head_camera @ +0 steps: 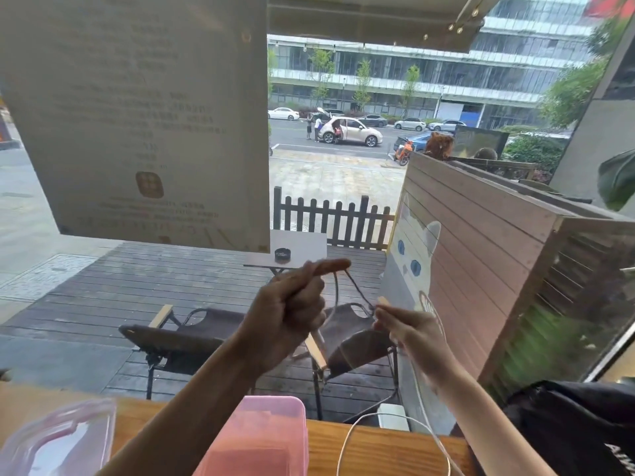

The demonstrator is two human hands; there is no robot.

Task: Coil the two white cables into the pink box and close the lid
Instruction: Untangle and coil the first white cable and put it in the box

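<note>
At the near edge of the wooden counter (378,448) the pink box (261,441) stands open, its clear lid (58,441) lying apart from it toward the near left corner. To the right of the box a white cable (347,438) arcs over the counter top and rises toward the right hand; a white charger block (393,416) sits at the counter's far edge. Both hands are raised above the counter, held apart with a stretch of cable between them. The left hand (292,314) is curled, its forefinger pointing right with the cable draped over the tip and running down; the right hand (409,326) pinches the cable between thumb and fingertips. A dark bag (577,424) rests at the right end of the counter. Beyond the glass, two folding chairs (192,334) stand on a wooden deck, with a small table carrying an ashtray (282,254), a picket fence (330,218), a painted cat panel (415,255), and farther off a street with parked cars
</note>
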